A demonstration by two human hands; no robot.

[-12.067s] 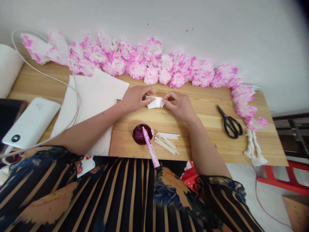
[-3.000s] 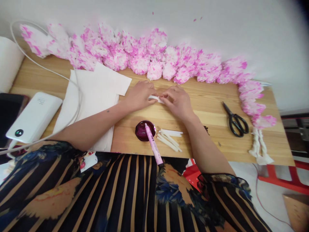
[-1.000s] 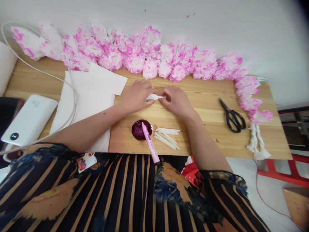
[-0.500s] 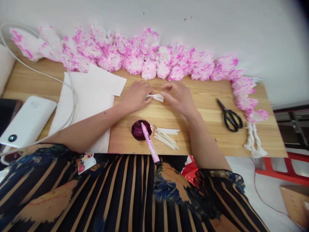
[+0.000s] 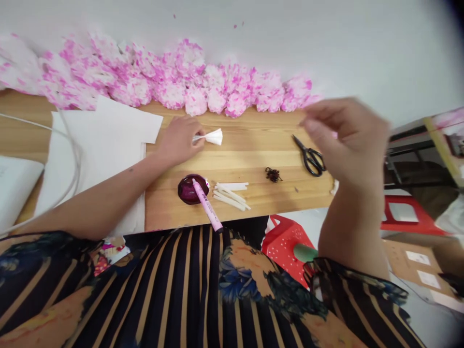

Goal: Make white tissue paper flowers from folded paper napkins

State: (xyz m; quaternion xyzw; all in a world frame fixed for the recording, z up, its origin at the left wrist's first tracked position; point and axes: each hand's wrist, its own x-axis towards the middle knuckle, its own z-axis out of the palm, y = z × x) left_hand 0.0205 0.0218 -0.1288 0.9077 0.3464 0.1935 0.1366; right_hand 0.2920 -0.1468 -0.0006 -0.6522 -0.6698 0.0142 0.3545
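Note:
On the table, my left hand (image 5: 181, 140) is closed around a pleated strip of white paper (image 5: 214, 137), whose fanned end sticks out to the right. My right hand (image 5: 346, 137) is raised at the right, slightly blurred. Its thumb and forefinger are pinched together, and anything between them is too small to make out. Black-handled scissors (image 5: 312, 161) lie just beyond that hand, partly covered by it. A small clump of dark ties or bands (image 5: 273, 175) rests nearby. Closer to me are several white sticks or rolled strips (image 5: 231, 195) and a pink marker (image 5: 208, 207) leaning on a dark purple dish (image 5: 186, 189).
Pink-and-white paper flowers (image 5: 195, 99) line the back of the wooden table (image 5: 253, 140) along the wall. White paper sheets (image 5: 94, 159) lie at left, crossed by a white cable (image 5: 32, 122) near a white power bank (image 5: 16, 186). A red bag (image 5: 281, 244) sits below the front edge.
My right hand has let go of the pleated paper and moved up and to the right. The paper's end is now fanned out. The view has turned right, and the dark clump has come into sight.

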